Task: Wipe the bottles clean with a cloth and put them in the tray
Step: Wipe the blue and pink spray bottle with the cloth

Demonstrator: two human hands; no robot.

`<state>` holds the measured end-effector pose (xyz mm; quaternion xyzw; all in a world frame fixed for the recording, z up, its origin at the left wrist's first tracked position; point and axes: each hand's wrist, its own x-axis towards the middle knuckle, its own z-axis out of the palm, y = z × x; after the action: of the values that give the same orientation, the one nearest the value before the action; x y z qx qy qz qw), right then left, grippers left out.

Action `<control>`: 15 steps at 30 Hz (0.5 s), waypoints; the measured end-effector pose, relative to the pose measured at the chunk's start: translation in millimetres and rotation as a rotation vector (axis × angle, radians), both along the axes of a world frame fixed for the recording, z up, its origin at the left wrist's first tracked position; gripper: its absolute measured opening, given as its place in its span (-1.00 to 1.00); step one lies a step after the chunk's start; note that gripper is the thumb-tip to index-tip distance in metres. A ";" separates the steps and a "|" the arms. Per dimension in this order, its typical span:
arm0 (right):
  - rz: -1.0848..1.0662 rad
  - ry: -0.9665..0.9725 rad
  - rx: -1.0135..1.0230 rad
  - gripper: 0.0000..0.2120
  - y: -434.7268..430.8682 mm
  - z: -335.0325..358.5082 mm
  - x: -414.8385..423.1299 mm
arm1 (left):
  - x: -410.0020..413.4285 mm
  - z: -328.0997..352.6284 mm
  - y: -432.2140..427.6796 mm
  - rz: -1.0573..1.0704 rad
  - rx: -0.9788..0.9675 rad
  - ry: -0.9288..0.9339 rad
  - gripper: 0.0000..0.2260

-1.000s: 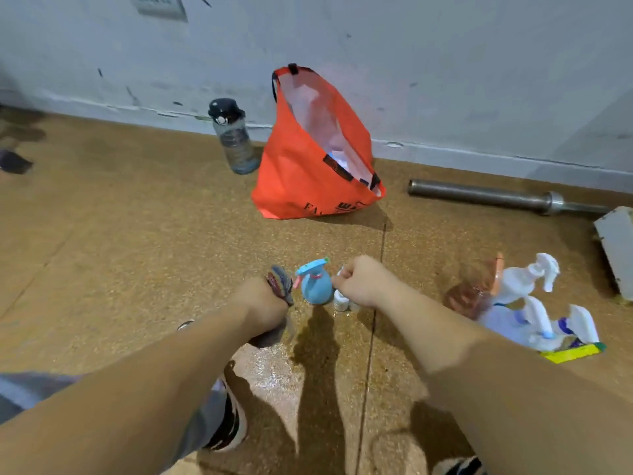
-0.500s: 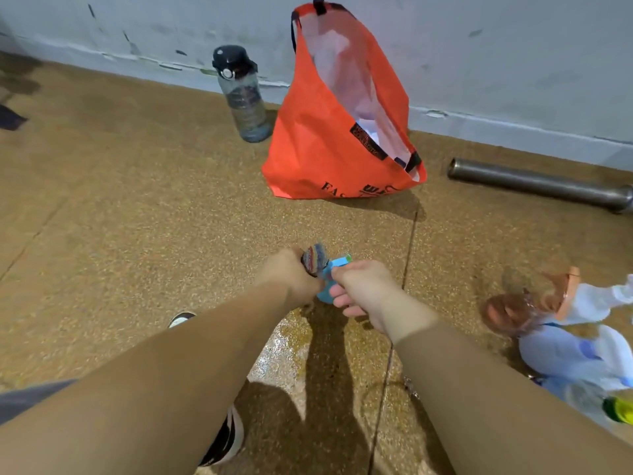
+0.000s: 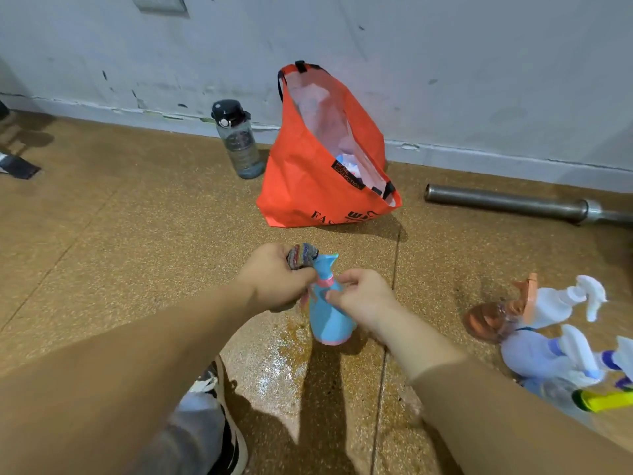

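Since the frame half a second earlier, the two hands are drawn a little apart, and the blue spray bottle (image 3: 327,317), then mostly hidden between them, is now seen almost whole. The left hand (image 3: 274,279) is closed around a bunched, striped cloth (image 3: 301,256), which is pressed against the bottle's spray head. The right hand (image 3: 363,299) is curled on the bottle's shoulder, just below the pink collar, and the bottle is pinched there between fingers and thumb. The bottle is held between the hands, above a wet patch (image 3: 274,368) on the floor (image 3: 120,234); whether its base touches the floor cannot be told. Its long axis is set nearly upright in the view, with the base turned toward the person and the spray head pointed away, toward the wall (image 3: 445,80), tilted slightly to the left.

Beyond the hands, an orange bag (image 3: 308,190) is stood against the wall with its mouth open; a pale lining and some crumpled light material are seen inside. Just beside it on the left a grey water bottle (image 3: 238,142) with a black cap is stood upright; its contents cannot be made out. To the right a metal bar (image 3: 507,202) is laid along the wall. Nearer on the right, a heap of spray bottles (image 3: 555,341) is laid on the floor, well apart from the hands. A shoe (image 3: 226,416) is seen below the left forearm.
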<state>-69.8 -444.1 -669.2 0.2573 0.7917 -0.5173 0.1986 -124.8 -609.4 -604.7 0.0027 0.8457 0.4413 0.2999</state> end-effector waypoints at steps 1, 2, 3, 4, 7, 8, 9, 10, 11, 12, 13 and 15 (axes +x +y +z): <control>0.039 0.059 0.065 -0.58 -0.4 11.3 3.3 | 4.9 18.8 -0.5 -0.003 0.054 0.005 -0.82; 0.066 0.140 0.141 -0.56 -0.4 23.9 7.1 | 11.6 37.3 -0.3 -0.005 0.111 0.003 -0.83; 0.072 0.242 0.219 -0.56 0.4 36.7 11.3 | 19.0 54.6 -0.4 -0.005 0.168 -0.003 -0.84; 0.059 0.354 0.281 -0.59 1.0 51.2 16.2 | 26.9 70.0 -1.0 0.000 0.227 -0.005 -0.84; 0.048 0.564 0.371 -0.64 1.6 99.5 34.1 | 53.6 108.5 -3.9 0.030 0.388 0.007 -0.82; 0.071 0.590 0.404 -0.66 1.4 114.6 40.6 | 62.7 118.3 -5.2 0.032 0.429 0.021 -0.82; 0.095 0.611 0.438 -0.70 1.9 128.5 47.6 | 72.1 127.7 -7.3 0.027 0.465 0.032 -0.81; 0.112 0.620 0.464 -0.74 3.3 141.4 55.4 | 81.5 137.2 -8.8 0.020 0.496 0.034 -0.78; 0.126 0.627 0.486 -0.76 6.0 152.3 63.6 | 90.5 147.2 -10.9 0.010 0.507 0.043 -0.76; 0.142 0.630 0.505 -0.78 9.6 163.5 73.2 | 98.2 156.2 -13.6 0.000 0.499 0.060 -0.74; 0.162 0.633 0.522 -0.78 14.1 173.5 83.4 | 104.4 164.8 -16.9 -0.003 0.474 0.093 -0.74; 0.210 0.638 0.540 -0.76 24.7 190.8 104.1 | 111.6 178.5 -19.3 0.049 0.460 0.165 -0.67</control>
<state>34.3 -419.4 -478.4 0.0452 0.9423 -0.3221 -0.0790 -13.2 -628.6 -426.1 0.0865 0.7443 0.6278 0.2106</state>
